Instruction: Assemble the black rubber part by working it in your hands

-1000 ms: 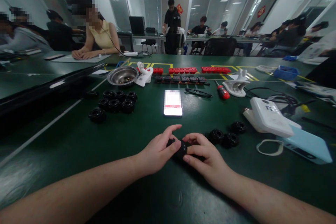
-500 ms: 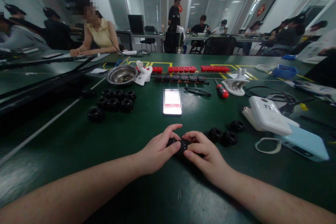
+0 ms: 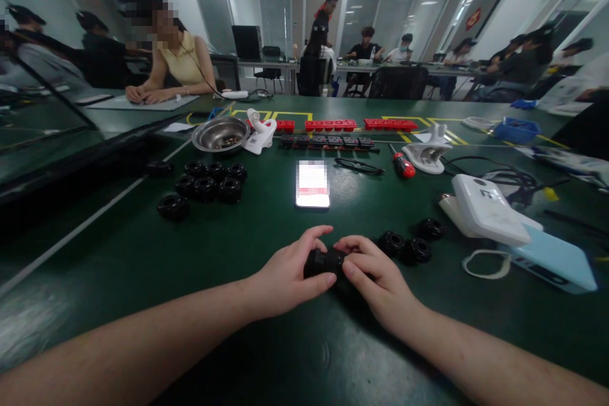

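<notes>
The black cylindrical part (image 3: 325,262) lies crosswise between the two hands, low over the green table (image 3: 228,355); whether it touches the surface cannot be told. The left hand (image 3: 288,273) grasps the body from the left, thumb along the near side, index finger raised clear. The right hand (image 3: 373,273) pinches the right end between thumb and fingertips.

Use the left hand as the fixture: hold the body firmly and level. Apply force with the right fingertips only, in line with the part's long axis; side load may tilt the part in the grip. Whether the right fingers push or twist does not show.

Observe clearance: three black ring-shaped parts (image 3: 416,250) stand just beyond the right hand, to its right. A lit phone (image 3: 313,193) lies straight beyond the grip, apart from the fingers.
</notes>
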A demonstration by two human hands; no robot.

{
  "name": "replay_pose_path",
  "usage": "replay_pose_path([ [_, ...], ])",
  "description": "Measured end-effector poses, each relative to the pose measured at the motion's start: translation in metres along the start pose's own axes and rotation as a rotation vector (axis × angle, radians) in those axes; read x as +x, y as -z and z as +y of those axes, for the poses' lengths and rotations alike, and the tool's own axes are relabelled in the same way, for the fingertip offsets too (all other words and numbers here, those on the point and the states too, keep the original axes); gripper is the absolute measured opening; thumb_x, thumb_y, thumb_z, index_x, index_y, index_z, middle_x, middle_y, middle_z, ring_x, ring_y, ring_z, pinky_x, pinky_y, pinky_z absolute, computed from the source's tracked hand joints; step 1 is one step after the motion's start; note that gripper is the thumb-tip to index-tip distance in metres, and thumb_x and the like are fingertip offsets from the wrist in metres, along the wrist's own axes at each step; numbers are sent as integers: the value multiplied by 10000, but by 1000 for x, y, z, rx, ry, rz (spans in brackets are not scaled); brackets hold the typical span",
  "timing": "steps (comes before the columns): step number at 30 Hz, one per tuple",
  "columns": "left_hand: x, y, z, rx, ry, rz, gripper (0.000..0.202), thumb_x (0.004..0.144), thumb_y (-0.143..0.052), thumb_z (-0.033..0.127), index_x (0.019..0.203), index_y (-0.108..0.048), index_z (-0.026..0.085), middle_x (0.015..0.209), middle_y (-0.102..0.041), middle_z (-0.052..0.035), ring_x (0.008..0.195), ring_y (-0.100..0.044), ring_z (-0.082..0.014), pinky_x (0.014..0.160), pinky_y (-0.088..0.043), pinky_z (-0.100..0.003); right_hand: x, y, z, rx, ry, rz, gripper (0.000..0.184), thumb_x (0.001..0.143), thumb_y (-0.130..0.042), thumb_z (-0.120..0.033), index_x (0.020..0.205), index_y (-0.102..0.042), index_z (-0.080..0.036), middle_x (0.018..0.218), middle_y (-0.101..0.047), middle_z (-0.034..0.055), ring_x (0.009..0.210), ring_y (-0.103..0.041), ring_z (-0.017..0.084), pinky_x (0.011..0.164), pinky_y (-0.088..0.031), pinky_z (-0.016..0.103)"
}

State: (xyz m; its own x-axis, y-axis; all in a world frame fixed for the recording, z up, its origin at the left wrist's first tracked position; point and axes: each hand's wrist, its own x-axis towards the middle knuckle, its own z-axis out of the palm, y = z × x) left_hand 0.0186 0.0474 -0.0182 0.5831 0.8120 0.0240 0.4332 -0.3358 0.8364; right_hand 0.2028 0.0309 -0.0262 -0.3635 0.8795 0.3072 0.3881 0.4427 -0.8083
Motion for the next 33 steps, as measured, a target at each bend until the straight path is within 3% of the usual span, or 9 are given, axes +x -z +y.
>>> replay_pose_path([
  [3,0,-1,-1,41,-17,-13,620,751,-550,361,1275,-245,237,1019,-531,-40,917,-520,-204,817,-401,-360,1,-1,2,13,-21,13,254,831,-467,-268,643,-614,-181,929,-512,58,878,-510,185,782,-422,353],
  [8,1,1,-1,-49,-10,30,477,844,-392,395,1263,-276,197,1001,-563,-51,924,-526,-188,847,-375,-359,0,-2,0,16,10,-26,142,767,-567,-229,655,-641,-183,980,-506,66,933,-496,205,803,-418,372],
  [12,2,1,0,-98,29,49,459,830,-420,393,1232,-327,193,891,-579,-32,825,-546,-179,774,-404,-331,-2,-2,-2,0,22,-37,26,723,-614,-199,731,-639,-200,1011,-503,60,962,-487,210,826,-420,379],
  [16,1,1,0,-50,42,47,438,811,-452,378,1205,-352,215,846,-543,-9,785,-536,-170,743,-409,-322,-2,0,-3,3,46,-69,164,798,-527,-283,696,-621,-196,1012,-510,59,954,-494,203,823,-421,365],
  [20,1,-1,-1,-3,19,16,574,756,-545,347,1248,-273,234,916,-534,-12,843,-529,-177,784,-403,-332,-1,0,0,2,7,-18,282,845,-444,-292,650,-616,-185,953,-523,61,900,-512,190,796,-423,358],
  [23,1,0,0,26,10,-1,627,729,-580,359,1256,-265,229,936,-542,-20,852,-527,-186,778,-407,-338,0,-1,2,-5,-10,6,259,823,-485,-269,621,-623,-182,933,-525,61,883,-512,192,783,-423,365],
  [29,1,4,7,-85,51,13,434,840,-416,344,1232,-314,189,939,-569,-37,871,-538,-173,806,-397,-333,-1,-3,-1,24,32,-35,49,736,-603,-187,725,-648,-201,1003,-503,56,943,-491,199,812,-421,364],
  [33,2,4,5,-113,59,1,405,830,-430,355,1193,-379,184,861,-578,-24,784,-550,-166,725,-413,-304,-2,-2,-4,23,30,-55,67,722,-601,-163,772,-627,-200,1018,-490,57,959,-482,200,830,-414,365],
])
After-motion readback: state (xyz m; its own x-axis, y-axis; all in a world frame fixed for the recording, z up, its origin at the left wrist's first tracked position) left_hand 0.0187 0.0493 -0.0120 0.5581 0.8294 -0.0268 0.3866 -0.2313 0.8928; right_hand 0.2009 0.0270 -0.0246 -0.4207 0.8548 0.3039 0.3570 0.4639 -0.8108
